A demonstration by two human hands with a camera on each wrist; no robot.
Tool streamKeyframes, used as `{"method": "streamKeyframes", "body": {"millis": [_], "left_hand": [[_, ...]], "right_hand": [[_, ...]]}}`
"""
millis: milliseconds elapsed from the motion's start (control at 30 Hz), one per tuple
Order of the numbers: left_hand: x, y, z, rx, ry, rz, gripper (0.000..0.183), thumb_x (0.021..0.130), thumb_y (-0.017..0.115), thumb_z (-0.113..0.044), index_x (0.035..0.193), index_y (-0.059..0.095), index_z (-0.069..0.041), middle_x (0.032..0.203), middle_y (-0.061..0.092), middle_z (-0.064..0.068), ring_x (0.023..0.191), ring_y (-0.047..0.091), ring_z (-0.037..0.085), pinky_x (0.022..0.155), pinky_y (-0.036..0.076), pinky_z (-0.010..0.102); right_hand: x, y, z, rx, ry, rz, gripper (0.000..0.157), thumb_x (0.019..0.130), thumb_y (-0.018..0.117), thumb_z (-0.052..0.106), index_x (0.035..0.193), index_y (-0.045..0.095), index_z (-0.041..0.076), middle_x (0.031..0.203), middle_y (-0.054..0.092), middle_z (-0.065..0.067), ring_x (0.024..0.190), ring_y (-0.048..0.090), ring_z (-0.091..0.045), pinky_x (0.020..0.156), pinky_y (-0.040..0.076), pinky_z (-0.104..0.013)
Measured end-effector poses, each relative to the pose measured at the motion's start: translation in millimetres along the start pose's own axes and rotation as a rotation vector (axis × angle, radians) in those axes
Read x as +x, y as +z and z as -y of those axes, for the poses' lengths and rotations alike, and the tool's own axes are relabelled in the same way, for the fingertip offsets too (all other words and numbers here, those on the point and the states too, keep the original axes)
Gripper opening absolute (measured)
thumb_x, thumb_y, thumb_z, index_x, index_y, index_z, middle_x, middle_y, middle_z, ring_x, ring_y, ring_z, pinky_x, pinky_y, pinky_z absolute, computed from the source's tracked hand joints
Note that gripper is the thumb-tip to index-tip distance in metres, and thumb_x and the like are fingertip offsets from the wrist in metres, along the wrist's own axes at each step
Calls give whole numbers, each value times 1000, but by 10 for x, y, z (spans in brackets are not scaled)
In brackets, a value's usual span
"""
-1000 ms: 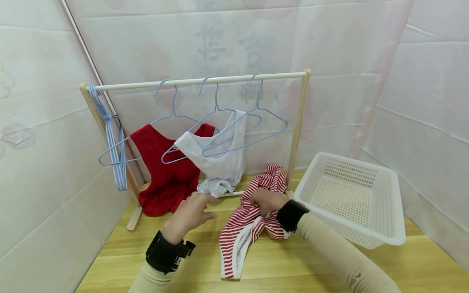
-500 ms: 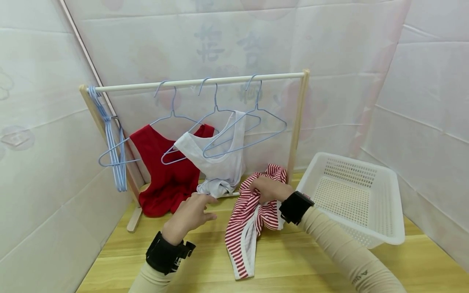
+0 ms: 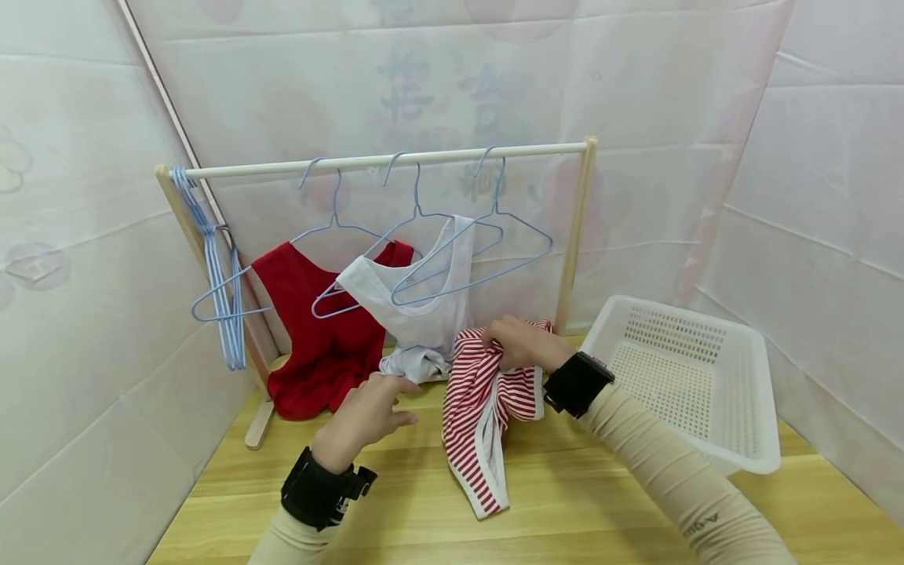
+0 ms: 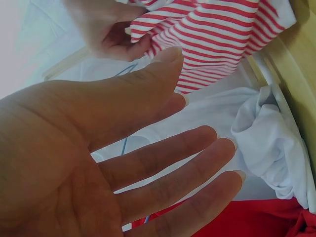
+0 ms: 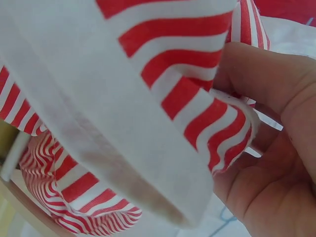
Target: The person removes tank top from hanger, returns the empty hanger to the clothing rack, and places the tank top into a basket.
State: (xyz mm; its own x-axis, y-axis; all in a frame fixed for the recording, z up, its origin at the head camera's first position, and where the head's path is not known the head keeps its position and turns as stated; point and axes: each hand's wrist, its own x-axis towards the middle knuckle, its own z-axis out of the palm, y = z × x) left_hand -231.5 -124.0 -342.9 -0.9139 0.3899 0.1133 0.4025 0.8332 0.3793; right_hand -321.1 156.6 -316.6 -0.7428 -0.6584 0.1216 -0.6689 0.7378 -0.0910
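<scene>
My right hand (image 3: 520, 343) pinches a red-and-white striped tank top (image 3: 472, 408) by its upper part, and the fabric hangs down in folds with its white-trimmed end lowest. In the right wrist view, thumb and fingers close on the striped cloth (image 5: 197, 113). My left hand (image 3: 366, 413) holds nothing; the left wrist view shows its fingers (image 4: 163, 158) spread and relaxed. Behind the hands, a white tank top (image 3: 417, 306) and a red tank top (image 3: 318, 337) hang on blue hangers. A bare blue hanger (image 3: 472, 282) hangs above the striped top.
A drying rack with a white rail (image 3: 268, 168) and wooden posts (image 3: 574, 243) stands at the back of the wooden table (image 3: 395, 502). Several blue hangers (image 3: 224, 298) bunch at its left end. A white perforated basket (image 3: 759, 392) stands at the right, beside the right forearm.
My right hand has moved up and away toward the rack, drawing the striped tank top up with it. The left hand has stayed in place.
</scene>
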Motion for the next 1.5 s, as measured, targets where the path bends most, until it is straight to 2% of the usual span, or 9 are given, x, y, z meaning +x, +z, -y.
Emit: {"method": "streamKeyframes", "body": {"millis": [133, 333, 600, 767, 1000, 1167, 1500], "left_hand": [[-1, 1, -3, 2, 4, -3, 35, 83, 86, -18, 117, 78, -16, 113, 77, 1, 93, 68, 22, 72, 57, 37], [-2, -2, 3, -8, 11, -7, 34, 84, 86, -17, 117, 78, -16, 114, 77, 2, 95, 69, 25, 72, 57, 38], [-2, -6, 7, -10, 10, -10, 34, 83, 86, -18, 117, 79, -16, 114, 77, 1, 93, 68, 23, 72, 57, 38], [-4, -6, 7, -18, 8, -7, 34, 83, 86, -17, 116, 79, -16, 114, 77, 2, 95, 69, 25, 73, 57, 38], [-6, 1, 16, -20, 11, -1, 34, 83, 86, -16, 116, 78, -16, 114, 77, 3, 97, 70, 28, 73, 58, 40], [-6, 6, 23, -16, 13, -4, 34, 83, 86, -16, 116, 78, -16, 114, 77, 3, 96, 71, 28, 72, 58, 40], [-16, -1, 22, -4, 18, -7, 35, 82, 87, -16, 116, 79, -15, 112, 77, 4, 95, 71, 27, 72, 58, 41]], "right_hand": [[3, -112, 18, -43, -24, -31, 20, 73, 81, -4, 83, 71, 9, 82, 68, -3, 77, 55, -17, 71, 47, -30], [-6, -284, 73, -22, -32, -70, 17, 72, 81, -4, 80, 70, 7, 77, 68, -4, 74, 55, -18, 70, 48, -31], [-48, -484, 120, -37, -36, -116, 17, 73, 82, -3, 81, 71, 7, 78, 68, -4, 74, 55, -18, 70, 48, -31], [-66, -598, 106, -47, -75, -173, 17, 71, 81, -3, 81, 71, 6, 76, 68, -5, 72, 57, -19, 67, 49, -33], [-122, -782, 122, 5, -64, -216, 18, 74, 82, -2, 77, 67, 7, 72, 61, -3, 69, 52, -18, 65, 44, -31], [-182, -922, 140, 32, -58, -241, 17, 76, 81, -4, 80, 69, 6, 75, 62, -4, 71, 49, -18, 67, 42, -32], [-305, -1115, 119, 10, -74, -317, 16, 74, 78, -6, 78, 69, 6, 72, 62, -5, 68, 48, -17, 65, 39, -30]]}}
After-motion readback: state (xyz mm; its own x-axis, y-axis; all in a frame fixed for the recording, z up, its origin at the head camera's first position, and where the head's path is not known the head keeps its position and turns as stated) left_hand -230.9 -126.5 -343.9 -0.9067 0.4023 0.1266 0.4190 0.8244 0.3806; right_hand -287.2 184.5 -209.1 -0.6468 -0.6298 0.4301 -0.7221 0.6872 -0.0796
